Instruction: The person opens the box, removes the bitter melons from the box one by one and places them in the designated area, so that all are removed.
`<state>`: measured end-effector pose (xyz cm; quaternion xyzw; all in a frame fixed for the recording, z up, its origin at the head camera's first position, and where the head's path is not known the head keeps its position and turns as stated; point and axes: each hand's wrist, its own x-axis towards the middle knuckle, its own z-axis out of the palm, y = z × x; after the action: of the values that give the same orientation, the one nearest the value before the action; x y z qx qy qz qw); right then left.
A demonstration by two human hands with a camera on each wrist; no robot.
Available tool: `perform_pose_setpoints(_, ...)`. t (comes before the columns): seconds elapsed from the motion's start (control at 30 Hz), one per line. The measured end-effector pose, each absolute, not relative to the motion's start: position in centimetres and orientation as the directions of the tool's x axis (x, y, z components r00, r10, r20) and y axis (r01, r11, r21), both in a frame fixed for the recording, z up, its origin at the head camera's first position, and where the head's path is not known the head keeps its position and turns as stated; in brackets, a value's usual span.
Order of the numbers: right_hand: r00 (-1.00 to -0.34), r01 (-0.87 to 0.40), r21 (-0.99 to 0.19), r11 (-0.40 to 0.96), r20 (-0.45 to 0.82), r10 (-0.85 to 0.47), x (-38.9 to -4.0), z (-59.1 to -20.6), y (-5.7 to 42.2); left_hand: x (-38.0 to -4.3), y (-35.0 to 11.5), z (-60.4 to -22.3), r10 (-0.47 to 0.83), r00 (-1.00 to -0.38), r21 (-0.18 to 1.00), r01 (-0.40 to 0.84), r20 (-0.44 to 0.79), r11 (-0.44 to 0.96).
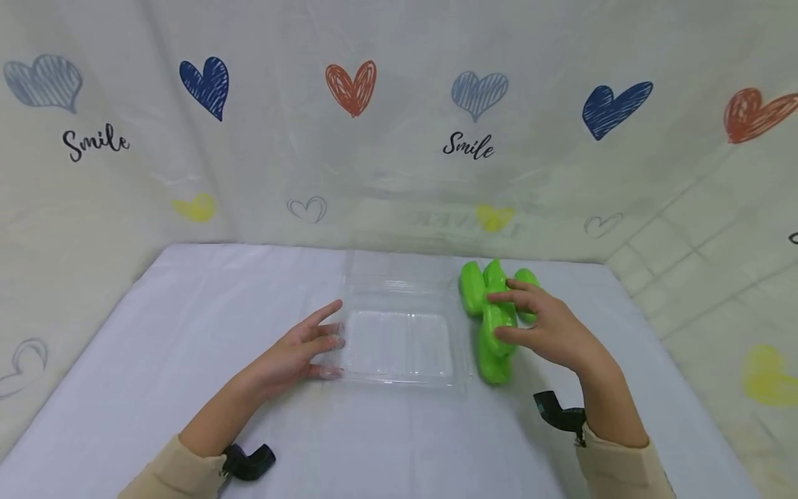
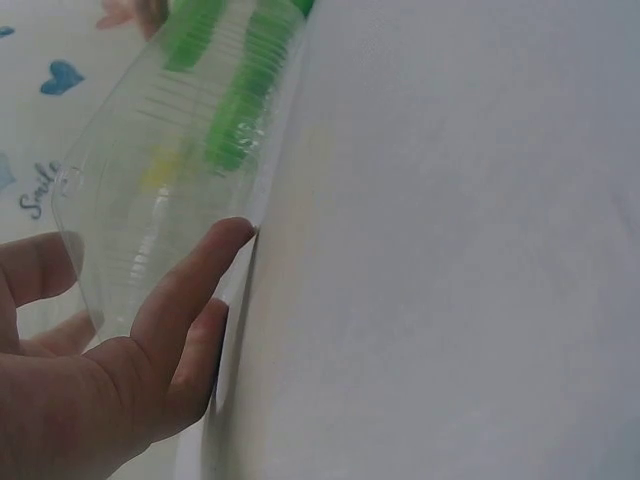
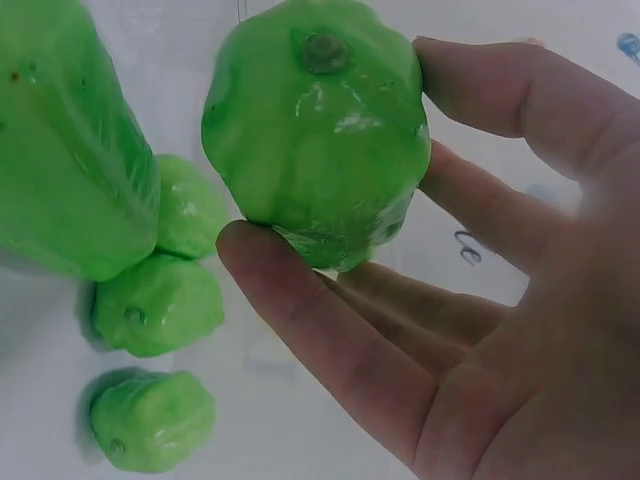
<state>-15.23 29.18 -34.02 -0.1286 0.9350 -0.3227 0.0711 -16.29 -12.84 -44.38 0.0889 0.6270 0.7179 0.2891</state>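
Note:
A clear plastic clamshell box (image 1: 399,382) lies with its lid raised at the back. My left hand (image 1: 289,357) is at the box's left side, fingers spread and fairly straight, fingertips against the edge; the left wrist view shows the hand (image 2: 130,370) beside the clear wall. To the right of the box lie several glossy green, long, lobed vegetables (image 1: 494,367), like peppers. My right hand (image 1: 545,326) pinches one of them between thumb and fingers, over the others. Up close, this green vegetable (image 3: 315,140) shows a round, dark stem end.
A white cloth (image 1: 374,443) covers the table. Behind it hangs a pale curtain (image 1: 399,159) printed with hearts and words. In the right wrist view, other green vegetables (image 3: 155,420) lie in a cluster on the cloth.

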Motion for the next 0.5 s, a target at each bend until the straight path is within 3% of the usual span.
perform_pose_setpoints(0.5,-0.948,-0.116,-0.581,0.806,-0.178,-0.265,-15.2,-34.1,32.6,-16.1,-12.8,-44.3,0.522,-0.816,0.946,-0.32,-0.25,-0.048)
